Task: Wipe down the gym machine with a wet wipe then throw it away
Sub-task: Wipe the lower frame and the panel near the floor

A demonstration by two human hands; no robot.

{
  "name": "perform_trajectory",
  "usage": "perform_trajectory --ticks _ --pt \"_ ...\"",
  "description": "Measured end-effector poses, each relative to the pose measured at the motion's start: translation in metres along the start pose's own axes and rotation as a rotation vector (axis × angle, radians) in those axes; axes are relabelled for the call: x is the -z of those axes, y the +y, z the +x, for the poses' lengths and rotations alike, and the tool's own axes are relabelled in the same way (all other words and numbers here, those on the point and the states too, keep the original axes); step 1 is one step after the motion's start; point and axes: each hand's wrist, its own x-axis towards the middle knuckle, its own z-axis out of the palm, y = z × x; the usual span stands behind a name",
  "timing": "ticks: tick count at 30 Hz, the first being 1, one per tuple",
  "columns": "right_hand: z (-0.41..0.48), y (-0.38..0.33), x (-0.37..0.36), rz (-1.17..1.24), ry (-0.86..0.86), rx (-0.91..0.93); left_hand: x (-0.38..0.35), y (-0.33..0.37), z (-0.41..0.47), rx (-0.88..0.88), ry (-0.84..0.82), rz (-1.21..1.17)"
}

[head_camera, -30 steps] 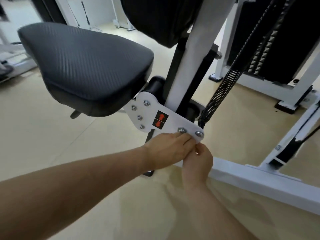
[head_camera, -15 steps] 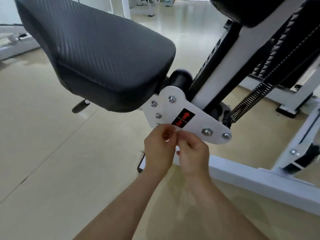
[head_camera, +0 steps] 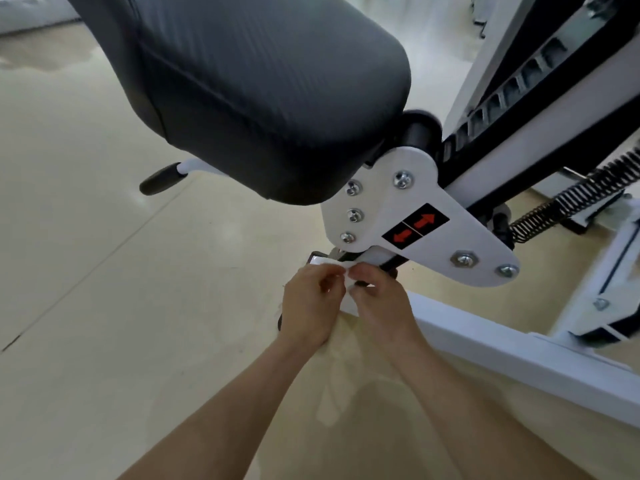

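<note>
A gym machine with a black padded seat (head_camera: 263, 91) and a white bracket plate (head_camera: 408, 216) with red arrows fills the upper view. Just below the plate, my left hand (head_camera: 311, 303) and my right hand (head_camera: 381, 303) meet fingertip to fingertip. Both pinch a small white wet wipe (head_camera: 341, 268), bunched and stretched between them; much of it is hidden by my fingers. The hands are held just in front of the machine's lower post, apart from the plate.
A white frame beam (head_camera: 519, 358) runs along the floor to the right. A coiled spring (head_camera: 571, 199) and the weight stack rails stand at upper right. A black-tipped lever (head_camera: 162, 178) sticks out under the seat. Beige floor spreads left.
My hands have come off the plate's bolted corner and dropped below the plate, now pulling the wipe between them. The view has moved closer and lower under the seat.
</note>
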Motion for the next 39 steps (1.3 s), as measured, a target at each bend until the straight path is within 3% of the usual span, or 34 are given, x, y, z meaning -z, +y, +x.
perform_trajectory --ticks 4,7,9,12,15,18,20,22,25,27,32,39 --pt "0.012 0.012 -0.025 -0.039 -0.121 -0.122 -0.002 -0.017 0.002 0.133 -0.140 -0.078" --pt "0.019 0.018 -0.042 0.027 -0.245 -0.364 -0.005 -0.037 0.004 0.225 -0.270 -0.046" --pt "0.021 0.023 -0.047 0.111 -0.334 -0.510 -0.008 -0.048 0.006 0.201 -0.344 0.011" --pt "0.020 0.038 -0.051 0.113 -0.387 -0.553 -0.012 -0.062 0.009 0.123 -0.392 0.133" --pt "0.015 0.050 -0.054 0.098 -0.349 -0.522 -0.015 -0.083 0.012 0.104 -0.413 0.266" --pt "0.006 0.065 -0.060 -0.024 -0.274 -0.361 -0.014 -0.103 0.013 0.108 -0.480 0.536" --pt "-0.002 0.073 -0.064 -0.108 -0.253 -0.249 -0.013 -0.109 0.010 0.084 -0.437 0.737" --pt "-0.007 0.078 -0.067 -0.205 -0.274 -0.145 -0.018 -0.110 0.004 -0.077 -0.370 0.781" --pt "-0.012 0.083 -0.073 -0.311 -0.359 -0.051 -0.030 -0.122 -0.010 -0.357 -0.523 0.794" --pt "-0.016 0.089 -0.075 -0.378 -0.397 -0.048 -0.033 -0.134 -0.023 -0.364 -0.631 0.897" --pt "-0.039 0.099 -0.072 -0.455 -0.331 -0.072 -0.027 -0.135 -0.035 -0.477 -0.702 0.966" --pt "-0.042 0.090 -0.055 -0.476 -0.361 -0.038 -0.024 -0.138 -0.042 -0.212 -0.608 0.954"
